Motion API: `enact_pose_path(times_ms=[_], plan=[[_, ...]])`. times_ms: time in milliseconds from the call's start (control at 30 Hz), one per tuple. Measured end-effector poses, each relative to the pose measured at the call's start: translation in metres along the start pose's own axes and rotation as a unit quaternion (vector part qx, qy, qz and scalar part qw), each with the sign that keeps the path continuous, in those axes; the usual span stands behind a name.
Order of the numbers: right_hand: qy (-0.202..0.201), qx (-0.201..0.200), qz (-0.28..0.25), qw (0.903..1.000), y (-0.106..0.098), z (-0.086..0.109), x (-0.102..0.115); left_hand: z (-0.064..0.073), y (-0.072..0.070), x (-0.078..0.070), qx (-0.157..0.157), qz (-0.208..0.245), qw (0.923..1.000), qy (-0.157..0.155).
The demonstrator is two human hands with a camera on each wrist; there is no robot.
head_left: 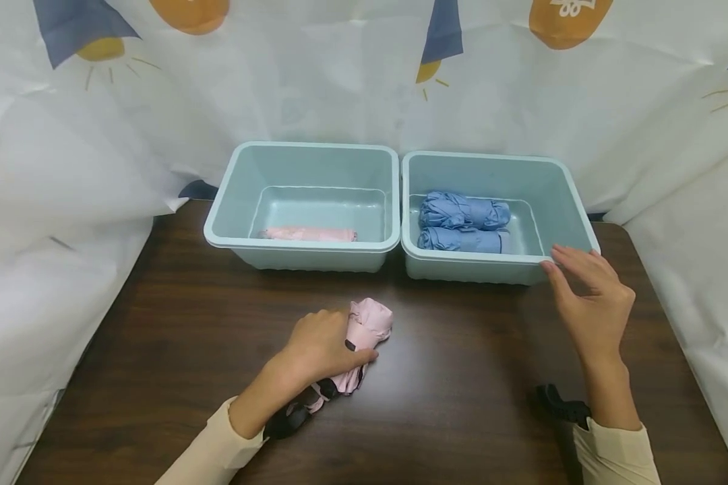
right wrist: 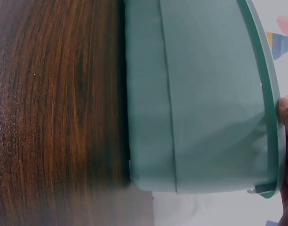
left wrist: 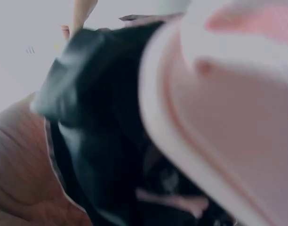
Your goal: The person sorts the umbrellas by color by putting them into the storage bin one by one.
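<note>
Near the middle of the table, my left hand [head_left: 318, 343] grips a pale pink folded umbrella [head_left: 371, 323], its thumb across the fabric. Black lining [left wrist: 101, 84] and a smooth pink handle end [left wrist: 219, 127] fill the left wrist view, blurred, beside the palm. My right hand [head_left: 597, 306] pinches the front rim of the right pale blue bin [head_left: 473, 258] near its right corner; the thumb is on the outer side. Two rolled blue umbrellas [head_left: 464, 213] lie in that bin, towards its left side.
A matching left bin [head_left: 303, 257] stands close beside the right one, with a pink rolled item [head_left: 309, 234] along its front, partly hidden by the wall. Both sit at the back of the dark wooden table [head_left: 449, 364], before a printed white curtain [head_left: 340, 74].
</note>
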State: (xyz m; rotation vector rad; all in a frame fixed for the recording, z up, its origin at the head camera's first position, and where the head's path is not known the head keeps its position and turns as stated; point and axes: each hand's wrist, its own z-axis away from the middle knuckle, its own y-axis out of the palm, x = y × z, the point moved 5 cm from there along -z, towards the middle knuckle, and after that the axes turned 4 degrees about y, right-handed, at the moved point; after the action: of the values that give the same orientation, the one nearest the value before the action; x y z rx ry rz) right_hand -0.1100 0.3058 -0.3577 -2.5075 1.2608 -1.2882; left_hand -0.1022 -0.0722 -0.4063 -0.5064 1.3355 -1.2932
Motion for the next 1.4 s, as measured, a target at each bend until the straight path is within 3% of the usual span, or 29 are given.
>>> enact_pose_path(times_ms=[200,467,767,1033,1400], plan=[[0.000,0.006,0.010,0.9999,0.002,-0.001,-0.011,-0.005,0.000,0.002,0.008,0.005,0.9997,0.023],[-0.021,-0.003,0.011,0.9997,0.002,0.002,-0.008,-0.006,0.001,0.003,0.036,0.012,0.9985,0.041],[-0.024,0.000,0.004,0.9997,0.004,0.003,-0.002,-0.003,0.001,0.001,0.021,-0.009,0.9984,0.052],[-0.036,-0.001,-0.003,0.9993,0.007,0.000,-0.003,0.001,-0.003,-0.003,-0.011,-0.027,0.9974,0.065],[-0.033,-0.001,0.006,0.9994,0.001,0.003,-0.015,0.002,-0.001,-0.004,0.005,-0.026,0.9976,0.064]])
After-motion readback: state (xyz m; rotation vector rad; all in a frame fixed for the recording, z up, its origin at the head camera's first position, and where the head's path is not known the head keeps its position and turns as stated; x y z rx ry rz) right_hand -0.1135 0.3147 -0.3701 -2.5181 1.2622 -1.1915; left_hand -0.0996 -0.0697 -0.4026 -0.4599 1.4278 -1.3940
